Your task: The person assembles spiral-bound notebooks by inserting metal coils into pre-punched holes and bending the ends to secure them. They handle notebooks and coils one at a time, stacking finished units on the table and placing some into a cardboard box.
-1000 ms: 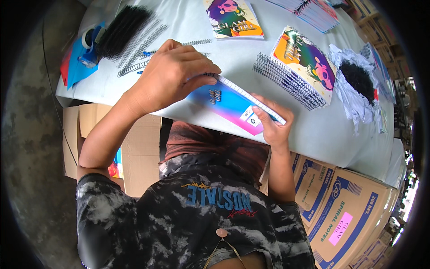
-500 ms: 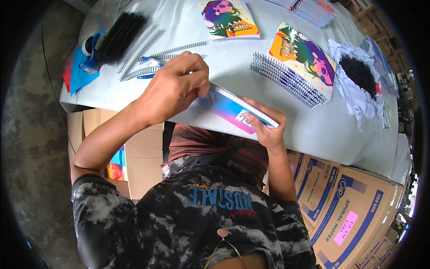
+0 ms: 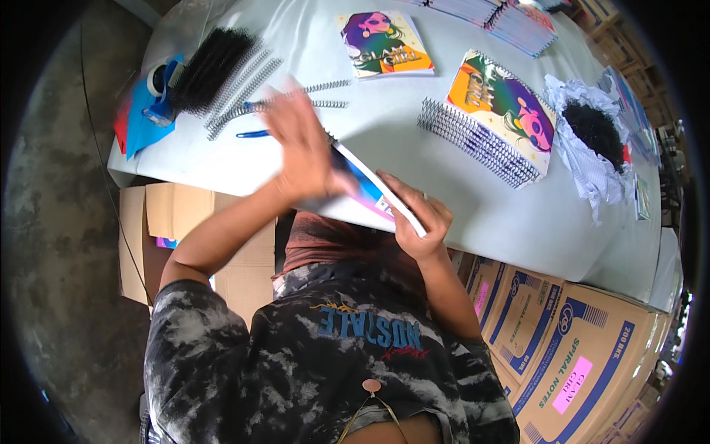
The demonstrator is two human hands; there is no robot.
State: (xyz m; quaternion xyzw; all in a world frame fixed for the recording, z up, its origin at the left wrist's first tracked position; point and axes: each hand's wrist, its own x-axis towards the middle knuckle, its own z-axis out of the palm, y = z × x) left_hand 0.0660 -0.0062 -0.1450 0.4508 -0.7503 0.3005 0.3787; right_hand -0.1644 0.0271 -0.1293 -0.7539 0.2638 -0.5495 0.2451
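My right hand (image 3: 421,220) grips the lower right end of a notebook (image 3: 362,169), thumb on its blue and pink cover and fingers behind. The notebook is tilted, its white edge facing up. A short bit of dark coil shows at its upper left corner. My left hand (image 3: 299,144) is raised beside that corner, fingers stretched out and smeared by motion, holding nothing that I can see. Just beyond it, loose wire coils (image 3: 248,87) and a blue pen-like tool (image 3: 254,134) lie on the white-covered table (image 3: 274,166).
A dense bundle of black coils (image 3: 214,70) and a blue tape dispenser (image 3: 161,92) are at the left. Farther off lie a notebook without coil (image 3: 388,43) and a stack of coiled notebooks (image 3: 503,111). Crumpled paper (image 3: 584,166) holds black coils. Cartons (image 3: 577,362) stand below right.
My left hand has opened from a pinch at the notebook's corner and swung outward. The right hand has shifted slightly left and down with the notebook, which is turned more edge-up.
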